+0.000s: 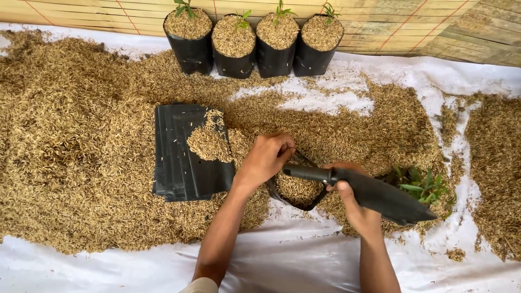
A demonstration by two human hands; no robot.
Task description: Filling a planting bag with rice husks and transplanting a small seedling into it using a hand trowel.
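Near the front edge of the white sheet, the left hand is pinching open a husk-filled black bag while the right hand is gripping a black trowel beside seedlings.

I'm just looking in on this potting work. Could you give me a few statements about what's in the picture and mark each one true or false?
1. Four filled black bags stand in a row at the back, each with a small green seedling. True.
2. The right hand is empty. False: it holds a black trowel.
3. The left hand grips the rim of an open black bag partly filled with husks. True.
4. The stack of flat black bags lies to the right of both hands. False: it lies to their left, with some husks on top.
5. The husks are spread on a green sheet. False: the sheet is white.
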